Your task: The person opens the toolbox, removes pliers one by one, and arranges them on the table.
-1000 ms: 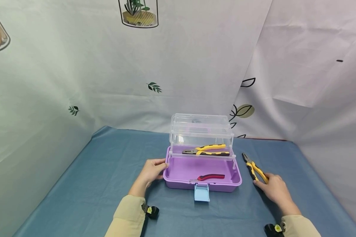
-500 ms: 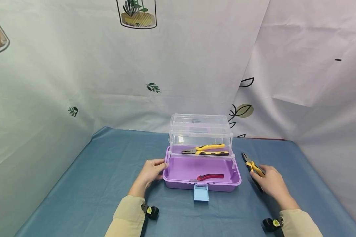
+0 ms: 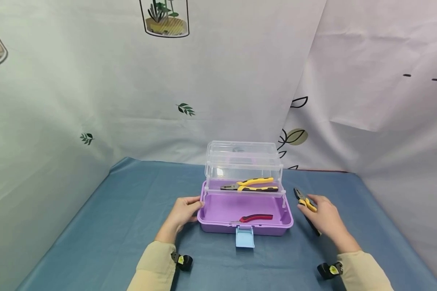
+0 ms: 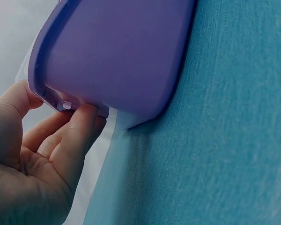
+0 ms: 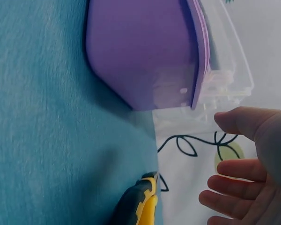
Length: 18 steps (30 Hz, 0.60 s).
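Our left hand [image 3: 184, 211] is pinching the left rim of the purple toolbox [image 3: 218, 228]. Right of the toolbox, our right hand [image 3: 326, 217], fingers spread, is now reaching farther up the yellow-and-black pliers [image 3: 305, 201], seemingly not gripping them yet.

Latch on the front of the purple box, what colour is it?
Light blue; the latch shows best in the head view.

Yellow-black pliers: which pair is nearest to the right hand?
The pair outside the box, partly hidden by the right hand in the head view. The other pair, at the box's back, has no hand over it.
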Each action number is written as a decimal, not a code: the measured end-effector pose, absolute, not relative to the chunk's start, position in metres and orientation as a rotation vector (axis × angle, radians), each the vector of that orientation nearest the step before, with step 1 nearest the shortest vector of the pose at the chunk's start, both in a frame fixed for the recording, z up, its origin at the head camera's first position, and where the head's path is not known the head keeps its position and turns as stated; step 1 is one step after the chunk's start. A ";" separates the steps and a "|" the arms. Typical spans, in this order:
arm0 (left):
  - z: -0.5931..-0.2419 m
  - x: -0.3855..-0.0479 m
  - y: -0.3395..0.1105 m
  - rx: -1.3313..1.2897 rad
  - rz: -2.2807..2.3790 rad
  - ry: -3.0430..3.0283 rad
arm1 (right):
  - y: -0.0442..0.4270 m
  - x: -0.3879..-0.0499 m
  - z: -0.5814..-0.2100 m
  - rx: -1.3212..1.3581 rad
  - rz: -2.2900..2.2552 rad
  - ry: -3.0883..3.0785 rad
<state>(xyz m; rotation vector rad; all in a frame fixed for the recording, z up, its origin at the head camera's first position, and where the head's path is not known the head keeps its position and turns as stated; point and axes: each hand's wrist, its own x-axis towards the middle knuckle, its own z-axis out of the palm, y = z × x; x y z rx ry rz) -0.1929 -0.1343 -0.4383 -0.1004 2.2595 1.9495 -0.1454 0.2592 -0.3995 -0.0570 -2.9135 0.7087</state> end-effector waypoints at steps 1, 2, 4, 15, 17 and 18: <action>-0.438 -0.193 -0.134 -0.099 1.950 2.260 | 0.258 -0.145 -0.399 -0.044 0.707 -2.904; -0.438 -0.193 -0.135 -0.099 1.951 2.258 | 0.256 -0.145 -0.398 -0.033 0.706 -2.897; -0.438 -0.192 -0.135 -0.099 1.949 2.260 | 0.253 -0.144 -0.397 -0.015 0.711 -2.885; -0.436 -0.192 -0.135 -0.099 1.947 2.265 | 0.240 -0.141 -0.390 0.089 0.738 -2.842; -0.436 -0.191 -0.135 -0.097 1.945 2.268 | 0.239 -0.143 -0.389 0.116 0.743 -2.832; -0.436 -0.191 -0.135 -0.094 1.945 2.269 | 0.238 -0.143 -0.388 0.132 0.741 -2.826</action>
